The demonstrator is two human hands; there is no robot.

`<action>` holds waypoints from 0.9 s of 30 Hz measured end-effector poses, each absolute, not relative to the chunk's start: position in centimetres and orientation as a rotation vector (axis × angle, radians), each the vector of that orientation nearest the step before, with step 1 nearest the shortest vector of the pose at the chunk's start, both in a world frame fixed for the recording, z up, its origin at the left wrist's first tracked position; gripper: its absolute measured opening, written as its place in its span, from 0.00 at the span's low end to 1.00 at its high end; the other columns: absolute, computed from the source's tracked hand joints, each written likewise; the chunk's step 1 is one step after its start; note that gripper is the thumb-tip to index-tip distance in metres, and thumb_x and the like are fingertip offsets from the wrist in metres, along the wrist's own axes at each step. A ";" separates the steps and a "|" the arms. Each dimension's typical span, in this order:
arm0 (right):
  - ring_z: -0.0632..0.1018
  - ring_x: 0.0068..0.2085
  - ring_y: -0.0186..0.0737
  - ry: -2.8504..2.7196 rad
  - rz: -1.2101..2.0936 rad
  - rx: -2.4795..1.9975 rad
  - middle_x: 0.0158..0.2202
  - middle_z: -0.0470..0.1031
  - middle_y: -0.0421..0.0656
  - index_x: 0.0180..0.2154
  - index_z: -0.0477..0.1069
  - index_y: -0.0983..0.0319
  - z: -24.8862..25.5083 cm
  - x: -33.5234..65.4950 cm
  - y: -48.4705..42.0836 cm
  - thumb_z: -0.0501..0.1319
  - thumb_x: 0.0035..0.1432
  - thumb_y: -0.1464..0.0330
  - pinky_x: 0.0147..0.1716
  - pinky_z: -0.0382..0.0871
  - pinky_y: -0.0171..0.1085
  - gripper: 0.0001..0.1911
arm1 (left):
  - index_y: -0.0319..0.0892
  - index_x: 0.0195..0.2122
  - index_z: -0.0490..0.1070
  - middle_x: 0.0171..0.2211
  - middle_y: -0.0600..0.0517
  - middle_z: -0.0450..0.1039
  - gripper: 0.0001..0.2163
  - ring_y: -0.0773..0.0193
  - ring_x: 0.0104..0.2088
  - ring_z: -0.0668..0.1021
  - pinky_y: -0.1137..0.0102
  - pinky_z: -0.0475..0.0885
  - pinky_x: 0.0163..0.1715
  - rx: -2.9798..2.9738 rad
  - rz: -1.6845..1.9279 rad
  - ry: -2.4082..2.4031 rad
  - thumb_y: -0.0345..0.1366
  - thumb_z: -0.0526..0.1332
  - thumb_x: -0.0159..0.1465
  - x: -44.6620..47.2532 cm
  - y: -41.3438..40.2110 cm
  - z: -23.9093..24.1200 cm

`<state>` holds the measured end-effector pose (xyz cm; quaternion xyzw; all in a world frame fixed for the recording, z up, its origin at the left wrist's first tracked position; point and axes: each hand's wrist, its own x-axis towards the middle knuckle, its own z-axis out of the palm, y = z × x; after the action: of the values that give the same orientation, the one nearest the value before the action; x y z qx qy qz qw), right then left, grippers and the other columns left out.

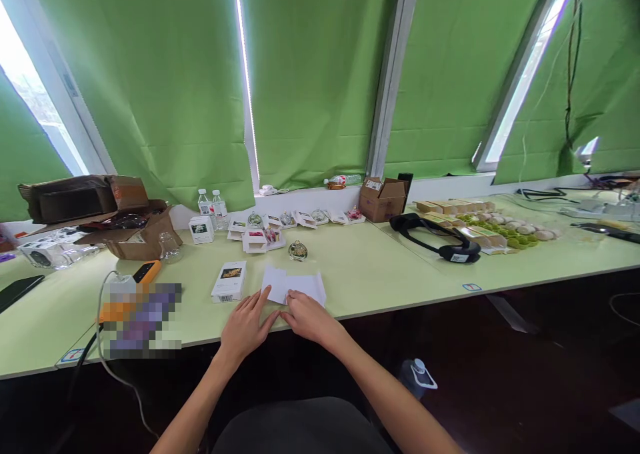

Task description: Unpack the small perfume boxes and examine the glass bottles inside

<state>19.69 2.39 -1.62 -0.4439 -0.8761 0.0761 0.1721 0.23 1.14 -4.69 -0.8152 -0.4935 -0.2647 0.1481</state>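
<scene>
Pale green table (380,274) with creased white paper (306,285), white box (230,287), round ornament (299,251), cardboard box (381,201), black headset (456,251) on top.

Daylight glows softly through the green blinds (310,74) behind the worktop (360,261) and burns out to white in the narrow gap (243,67) between two of them and at the slanted window panes (25,101) towards both sides. The worktop is bright and evenly lit, whereas the floor (500,387) beyond its front edge sinks into near-black. The hands (245,324) look reasonably sharp, though small print is too soft to read, wide-angle distortion tilts the uprights, and a pixelated patch (145,321) covers part of the worktop's front left area.
</scene>
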 end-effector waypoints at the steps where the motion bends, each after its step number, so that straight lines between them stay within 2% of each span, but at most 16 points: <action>1: 0.69 0.57 0.53 -2.483 0.226 -1.250 0.53 0.70 0.59 0.49 0.71 0.72 -1.6 19.7 2.4 0.54 0.63 0.64 0.56 0.61 0.43 0.20 | 0.43 0.64 0.53 0.53 0.44 0.71 0.26 0.53 0.52 0.74 0.60 0.70 0.49 -2.348 -0.754 -1.415 0.47 0.51 0.67 0.2 1.1 -4.7; 6: 0.71 0.54 0.51 -2.497 0.233 -1.141 0.50 0.72 0.59 0.48 0.71 0.73 -1.6 19.3 2.2 0.52 0.63 0.67 0.55 0.61 0.41 0.18 | 0.43 0.63 0.57 0.45 0.45 0.76 0.24 0.52 0.47 0.77 0.57 0.68 0.51 -2.381 -0.698 -1.387 0.45 0.50 0.68 0.0 1.2 -5.0; 11: 0.71 0.54 0.49 -2.504 0.283 -1.068 0.49 0.73 0.58 0.47 0.72 0.71 -1.8 19.3 2.6 0.52 0.63 0.68 0.54 0.62 0.41 0.17 | 0.41 0.59 0.62 0.44 0.44 0.76 0.21 0.53 0.46 0.77 0.57 0.67 0.52 -2.400 -0.722 -1.393 0.44 0.50 0.68 -0.1 1.4 -5.3; 14: 0.71 0.55 0.49 -2.484 0.341 -1.026 0.51 0.73 0.55 0.49 0.71 0.68 -2.0 19.6 3.1 0.53 0.64 0.67 0.54 0.62 0.41 0.17 | 0.41 0.60 0.61 0.45 0.44 0.76 0.22 0.53 0.47 0.77 0.59 0.68 0.50 -2.376 -0.785 -1.429 0.45 0.51 0.68 0.0 1.4 -5.2; 19: 0.66 0.59 0.53 -2.439 0.286 -1.112 0.57 0.67 0.57 0.53 0.69 0.67 -2.1 20.6 4.2 0.53 0.64 0.62 0.59 0.55 0.49 0.21 | 0.43 0.62 0.58 0.49 0.44 0.74 0.24 0.53 0.46 0.77 0.61 0.71 0.44 -2.286 -0.898 -1.586 0.47 0.52 0.67 0.1 1.3 -4.9; 24: 0.64 0.61 0.52 -2.401 0.286 -1.168 0.58 0.66 0.54 0.54 0.68 0.65 -2.0 21.3 5.1 0.52 0.65 0.60 0.61 0.53 0.50 0.21 | 0.48 0.64 0.55 0.54 0.46 0.71 0.24 0.52 0.46 0.78 0.62 0.73 0.40 -2.232 -1.018 -1.757 0.46 0.51 0.67 0.0 1.1 -4.6; 27: 0.59 0.64 0.52 -2.337 0.295 -1.239 0.62 0.61 0.54 0.56 0.65 0.65 -2.2 21.7 5.5 0.53 0.63 0.61 0.62 0.50 0.50 0.23 | 0.49 0.64 0.53 0.54 0.46 0.71 0.24 0.53 0.48 0.77 0.63 0.72 0.41 -2.216 -1.120 -1.824 0.46 0.51 0.68 -0.1 1.1 -4.5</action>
<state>21.69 5.52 -2.16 -0.4522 -0.8528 0.1077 0.2378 -0.06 1.10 -4.51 -0.7189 -0.5918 -0.3634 0.0300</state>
